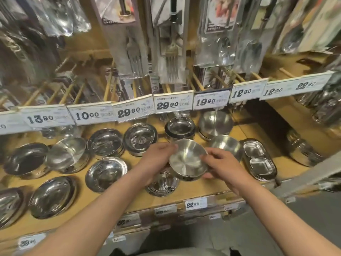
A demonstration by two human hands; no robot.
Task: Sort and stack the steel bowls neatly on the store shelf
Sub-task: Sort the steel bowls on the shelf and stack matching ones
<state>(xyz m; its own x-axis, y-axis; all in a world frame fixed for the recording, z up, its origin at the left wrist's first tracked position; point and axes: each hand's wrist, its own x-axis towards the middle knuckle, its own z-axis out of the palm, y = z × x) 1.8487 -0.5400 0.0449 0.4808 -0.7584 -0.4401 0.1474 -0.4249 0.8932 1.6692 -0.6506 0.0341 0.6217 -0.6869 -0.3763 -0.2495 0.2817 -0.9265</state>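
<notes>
Two bare forearms reach up from the bottom of the frame. The left hand (158, 159) and right hand (220, 164) both grip the rim of a small steel bowl (188, 160), held tilted at frame centre above a stack of bowls (162, 183) on the wooden shelf (203, 187). The bowl looks light, stiff and slick (polished metal, likely to slide when nested), so opposite rim edges seem the best hold. Other bowl stacks (141, 138) crowd left and behind; a divided tray (259, 159) sits just right. Price tags (173, 104) overhang above, limiting lift room.
</notes>
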